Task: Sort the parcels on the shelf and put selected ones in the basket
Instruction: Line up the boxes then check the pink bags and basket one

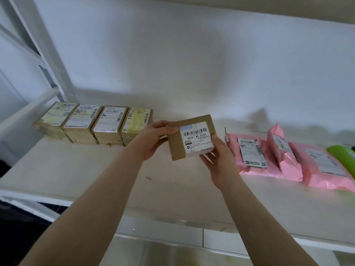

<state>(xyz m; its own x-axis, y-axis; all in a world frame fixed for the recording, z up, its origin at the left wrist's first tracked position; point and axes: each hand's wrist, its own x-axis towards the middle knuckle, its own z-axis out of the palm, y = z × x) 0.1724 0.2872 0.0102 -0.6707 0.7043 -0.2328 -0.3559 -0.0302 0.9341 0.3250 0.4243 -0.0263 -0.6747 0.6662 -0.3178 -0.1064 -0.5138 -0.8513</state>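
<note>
Both of my hands hold a small brown cardboard parcel (177, 145) with a white barcode label, lifted above the middle of the white shelf (80, 173). My left hand (153, 139) grips its upper left edge, thumb on the face. My right hand (217, 156) grips its lower right corner, fingers curled under it. A row of several brown boxes (92, 123) with labels stands at the back left of the shelf. Pink plastic mailer bags (284, 160) with labels lie on the right. No basket is in view.
A green item (340, 152) shows at the far right edge beside the pink bags. White shelf uprights (48, 60) rise on the left, with a white wall behind. A small dark speck (148, 177) lies on the shelf near the front.
</note>
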